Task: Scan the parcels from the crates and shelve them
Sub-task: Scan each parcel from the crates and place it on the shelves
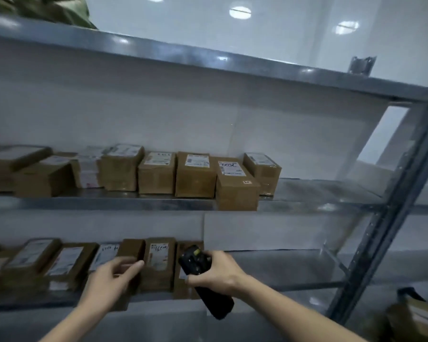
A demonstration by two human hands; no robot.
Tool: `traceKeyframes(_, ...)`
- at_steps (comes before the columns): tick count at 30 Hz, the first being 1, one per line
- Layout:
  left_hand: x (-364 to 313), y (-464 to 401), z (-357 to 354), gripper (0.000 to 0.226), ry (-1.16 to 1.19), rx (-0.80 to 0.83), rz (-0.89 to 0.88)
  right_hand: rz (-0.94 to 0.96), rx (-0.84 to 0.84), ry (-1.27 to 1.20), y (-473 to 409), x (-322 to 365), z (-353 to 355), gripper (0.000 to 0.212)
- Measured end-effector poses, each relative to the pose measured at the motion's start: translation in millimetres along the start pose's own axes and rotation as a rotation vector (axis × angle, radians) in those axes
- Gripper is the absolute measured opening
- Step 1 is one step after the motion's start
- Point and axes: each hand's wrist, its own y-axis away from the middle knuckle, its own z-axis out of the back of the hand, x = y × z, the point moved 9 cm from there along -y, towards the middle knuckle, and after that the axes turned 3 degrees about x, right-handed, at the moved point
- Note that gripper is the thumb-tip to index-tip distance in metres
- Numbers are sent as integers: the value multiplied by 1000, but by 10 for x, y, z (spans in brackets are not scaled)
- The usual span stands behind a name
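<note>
My right hand (218, 271) grips a black handheld scanner (203, 280), its head tilted toward the lower shelf. My left hand (111, 280) reaches onto the lower shelf (269, 290), fingers on a small brown parcel (131, 253) standing in the row there. Beside it stands a brown parcel with a handwritten white label (158, 260). On the middle shelf (319, 203), a row of brown parcels runs from the left edge to a parcel with a handwritten label (235, 186).
A grey steel upright (391, 218) closes the rack on the right. More cardboard parcels (415, 317) lie at the bottom right corner. A green bundle (57, 8) sits on the top shelf at the left. The right halves of both lower shelves are bare metal.
</note>
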Motion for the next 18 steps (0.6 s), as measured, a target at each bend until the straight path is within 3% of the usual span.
traceKeyframes(5, 90, 630, 1257, 16, -13, -81, -14, 95, 67, 83, 386, 1047, -697, 88)
traceKeyframes(8, 204, 967, 2065, 15, -8, -146, 5, 151, 125, 92, 518, 1709, -1193, 90)
traceKeyframes(12, 527, 1349, 3118, 39, 13, -243, 17, 237, 193, 141, 611, 2599, -1882, 88)
traceKeyframes(18, 1608, 1952, 4547, 24, 8, -440, 162, 364, 333, 205, 492, 3677, -3304, 82)
